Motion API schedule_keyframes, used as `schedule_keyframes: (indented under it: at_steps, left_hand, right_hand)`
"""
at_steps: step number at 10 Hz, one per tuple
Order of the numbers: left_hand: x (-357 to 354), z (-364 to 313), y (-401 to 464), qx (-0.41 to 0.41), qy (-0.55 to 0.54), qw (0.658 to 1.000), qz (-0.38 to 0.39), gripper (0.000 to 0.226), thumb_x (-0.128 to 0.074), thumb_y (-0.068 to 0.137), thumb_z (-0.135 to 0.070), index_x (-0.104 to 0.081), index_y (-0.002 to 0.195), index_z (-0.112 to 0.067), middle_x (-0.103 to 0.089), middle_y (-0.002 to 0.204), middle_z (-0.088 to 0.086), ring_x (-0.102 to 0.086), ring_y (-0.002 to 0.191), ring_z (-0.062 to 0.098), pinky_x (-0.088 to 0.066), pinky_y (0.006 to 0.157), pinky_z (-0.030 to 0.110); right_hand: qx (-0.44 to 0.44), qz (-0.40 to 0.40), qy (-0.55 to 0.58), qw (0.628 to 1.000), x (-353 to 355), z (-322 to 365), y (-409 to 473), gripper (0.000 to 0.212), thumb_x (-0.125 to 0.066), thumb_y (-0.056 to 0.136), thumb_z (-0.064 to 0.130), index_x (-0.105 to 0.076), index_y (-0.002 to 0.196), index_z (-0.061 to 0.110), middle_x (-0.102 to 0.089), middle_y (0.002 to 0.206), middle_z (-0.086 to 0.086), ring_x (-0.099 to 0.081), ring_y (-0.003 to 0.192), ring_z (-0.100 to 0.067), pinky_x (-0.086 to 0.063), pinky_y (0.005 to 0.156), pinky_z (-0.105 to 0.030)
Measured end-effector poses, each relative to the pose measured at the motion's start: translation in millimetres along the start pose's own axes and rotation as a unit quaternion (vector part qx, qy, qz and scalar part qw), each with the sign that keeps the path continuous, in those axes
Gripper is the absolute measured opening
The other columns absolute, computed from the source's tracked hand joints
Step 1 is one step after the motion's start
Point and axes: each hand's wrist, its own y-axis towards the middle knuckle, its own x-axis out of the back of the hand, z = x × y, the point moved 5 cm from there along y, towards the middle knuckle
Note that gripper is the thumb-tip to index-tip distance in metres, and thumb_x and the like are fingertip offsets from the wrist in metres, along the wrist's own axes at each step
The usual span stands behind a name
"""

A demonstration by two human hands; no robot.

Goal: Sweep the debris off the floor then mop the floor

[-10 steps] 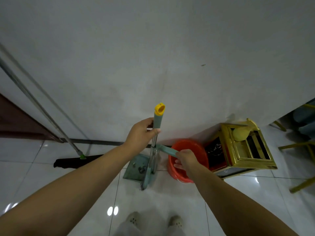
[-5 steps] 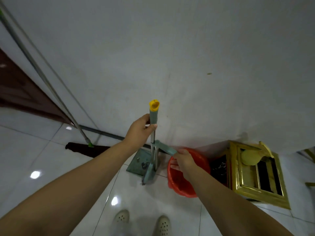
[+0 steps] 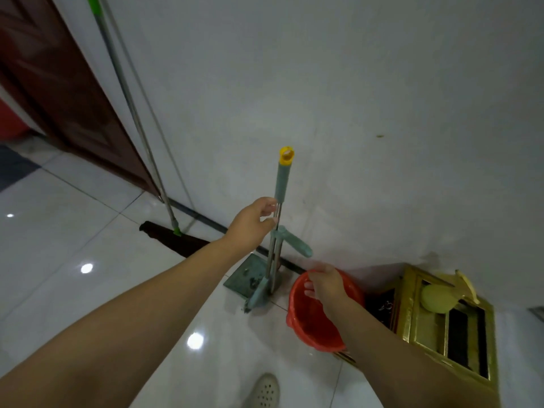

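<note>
A squeeze mop [image 3: 282, 184] with a teal grip and yellow cap stands upright against the white wall. My left hand [image 3: 253, 225] grips its metal shaft just below the grip. Its teal wringer lever [image 3: 297, 245] sticks out to the right, free of any hand. A teal flat plate [image 3: 245, 275] lies at the mop's foot. My right hand [image 3: 326, 285] holds the far rim of the red bucket [image 3: 312, 325] on the floor, fingers inside it. A broom [image 3: 176, 240] with a metal handle leans on the wall to the left, its dark head on the tiles.
A gold metal box [image 3: 447, 328] with a yellow-green object on top stands right of the bucket. A brown door [image 3: 64, 83] is at the left. My pale shoe [image 3: 265, 390] is on the glossy white tiles [image 3: 88, 231].
My right hand has let go of the wringer lever and dropped to the bucket's rim. My left hand has slid lower on the mop shaft. The view has turned left.
</note>
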Motion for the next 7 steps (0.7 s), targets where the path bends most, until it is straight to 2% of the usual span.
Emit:
schedule_keyframes:
  at_steps: [1, 2, 3, 4, 5, 6, 7]
  left_hand:
    - [1.4, -2.8, -33.8, -0.006, -0.014, 1.000, 0.000, 0.035, -0.055, 0.092, -0.004, -0.053, 0.127, -0.009, -0.057, 0.111, -0.001, -0.052, 0.105, 0.010, -0.041, 0.092, 0.020]
    - [4.5, -1.7, -75.6, -0.014, -0.027, 0.999, 0.010, 0.032, -0.053, 0.092, -0.004, -0.055, 0.124, -0.011, -0.058, 0.107, -0.001, -0.054, 0.097, 0.011, -0.045, 0.085, 0.015]
    - [10.3, 9.0, -123.2, -0.029, -0.028, 0.999, 0.026, 0.023, -0.055, 0.091, -0.008, -0.057, 0.111, -0.020, -0.062, 0.103, 0.003, -0.060, 0.093, 0.019, -0.051, 0.085, 0.026]
    - [13.2, 25.4, -175.3, -0.027, -0.035, 0.998, 0.039, 0.017, -0.057, 0.090, -0.014, -0.058, 0.102, -0.026, -0.064, 0.096, 0.005, -0.064, 0.095, 0.026, -0.053, 0.085, 0.040]
    - [9.7, 36.4, -224.5, -0.026, -0.056, 0.997, 0.048, 0.014, -0.057, 0.090, -0.013, -0.060, 0.100, -0.022, -0.064, 0.083, 0.000, -0.066, 0.084, 0.020, -0.053, 0.074, 0.033]
    - [1.3, 41.4, -272.7, -0.027, -0.060, 0.995, 0.068, 0.011, -0.058, 0.089, -0.014, -0.061, 0.093, -0.024, -0.065, 0.079, -0.002, -0.065, 0.078, 0.016, -0.049, 0.067, 0.026]
    - [-9.4, 41.5, -310.0, -0.020, -0.086, 0.992, 0.086, 0.018, -0.059, 0.089, -0.012, -0.059, 0.084, -0.030, -0.066, 0.081, 0.000, -0.063, 0.076, 0.016, -0.048, 0.064, 0.026]
  right_hand:
    - [0.011, -0.010, 0.003, 1.000, 4.7, -14.0, -23.6, 0.028, -0.044, 0.094, -0.006, -0.055, 0.120, -0.004, -0.054, 0.073, -0.007, -0.057, 0.072, -0.025, -0.055, 0.081, -0.041]
    - [-0.006, -0.005, 0.045, 0.999, 4.9, -27.1, -64.9, 0.028, -0.039, 0.096, -0.008, -0.052, 0.117, 0.006, -0.055, 0.080, -0.012, -0.055, 0.070, -0.022, -0.054, 0.060, -0.025]
    - [0.036, -0.033, 0.006, 0.999, 2.1, -47.8, -109.1, 0.025, -0.045, 0.093, -0.006, -0.058, 0.112, 0.005, -0.057, 0.078, -0.011, -0.057, 0.068, -0.019, -0.053, 0.057, -0.024]
    - [0.072, -0.039, -0.020, 0.996, -5.7, -75.8, -159.3, 0.020, -0.049, 0.090, -0.004, -0.061, 0.091, 0.011, -0.058, 0.070, -0.009, -0.056, 0.061, -0.017, -0.055, 0.064, -0.033]
    - [0.108, -0.037, -0.038, 0.993, -8.8, -96.8, -211.4, 0.031, -0.049, 0.091, -0.003, -0.059, 0.077, 0.023, -0.059, 0.071, -0.007, -0.056, 0.065, -0.019, -0.056, 0.073, -0.040]
    - [0.128, -0.023, -0.055, 0.990, -6.5, -115.7, -261.8, 0.033, -0.050, 0.091, -0.002, -0.058, 0.076, 0.026, -0.061, 0.075, -0.005, -0.057, 0.069, -0.018, -0.055, 0.076, -0.037]
    - [0.141, -0.033, -0.071, 0.987, -0.2, -134.0, -296.8, 0.027, -0.053, 0.091, 0.000, -0.059, 0.082, 0.024, -0.063, 0.084, -0.007, -0.059, 0.075, -0.017, -0.055, 0.079, -0.035]
